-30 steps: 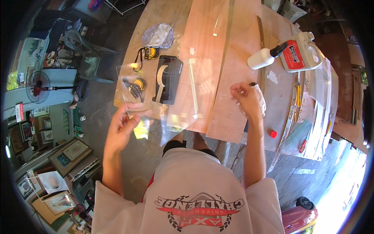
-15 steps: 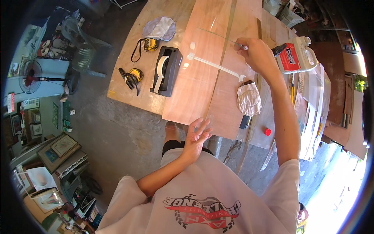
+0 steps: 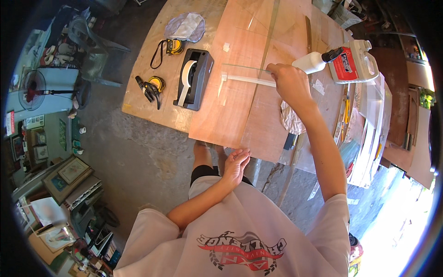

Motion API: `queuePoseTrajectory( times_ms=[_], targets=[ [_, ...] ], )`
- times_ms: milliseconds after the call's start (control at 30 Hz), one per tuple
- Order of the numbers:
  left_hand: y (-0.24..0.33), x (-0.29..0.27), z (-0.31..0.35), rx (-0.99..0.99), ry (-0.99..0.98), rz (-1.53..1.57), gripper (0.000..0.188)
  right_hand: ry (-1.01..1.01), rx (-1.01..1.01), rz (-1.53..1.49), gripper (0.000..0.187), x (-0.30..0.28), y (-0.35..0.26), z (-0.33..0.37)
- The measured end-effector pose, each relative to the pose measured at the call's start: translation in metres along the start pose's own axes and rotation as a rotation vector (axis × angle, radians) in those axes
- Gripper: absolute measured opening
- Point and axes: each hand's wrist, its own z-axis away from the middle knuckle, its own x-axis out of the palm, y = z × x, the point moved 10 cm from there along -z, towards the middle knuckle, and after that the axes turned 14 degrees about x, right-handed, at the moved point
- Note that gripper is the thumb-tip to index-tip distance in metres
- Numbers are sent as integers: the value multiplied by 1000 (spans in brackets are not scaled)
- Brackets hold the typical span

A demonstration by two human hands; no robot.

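Observation:
My right hand pinches the edge of a clear glass pane over the workbench; the thin greenish edge runs left from my fingertips. Below that edge lies a white strip on the reddish plywood sheet, its right end hidden by my hand. Under my right wrist sits a crumpled pale cloth, partly covered. My left hand is held near the front edge of the plywood, its fingers stretched out close together with nothing visible in them. A white bottle with a black top lies beyond my right hand.
Left of the plywood stand a black tape dispenser, two yellow tape measures and a black clamp-like tool. Farther back is a folded cloth. A jug with a red label stands at right, near clear sheets.
My right hand has come nearer to me, and the pane's edge has moved with it toward the white strip. My left hand's fingers have drawn closer together. The white bottle is now uncovered.

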Motion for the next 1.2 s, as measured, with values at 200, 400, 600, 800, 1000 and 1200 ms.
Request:
queuePoseTrajectory(
  times_ms=[200,400,600,800,1000,1200],
  targets=[
    [16,-8,34,-331,19,-176,22,-18,13,15,11,16,4,3],
    [223,188,85,1076,-765,-1185,46,101,5,23,14,11,2,9],
    [262,344,-6,1461,-999,-1928,41,106,77,31,19,5,-3,16],
    [228,343,-50,1083,-1222,-2116,19,666,746,-564,26,-1,59,160],
    [220,343,-60,949,-1328,-2114,19,426,1861,-1524,35,227,-45,368],
    [209,355,-57,887,-1478,-2153,21,224,1579,-2078,36,302,-104,311]
  ],
)
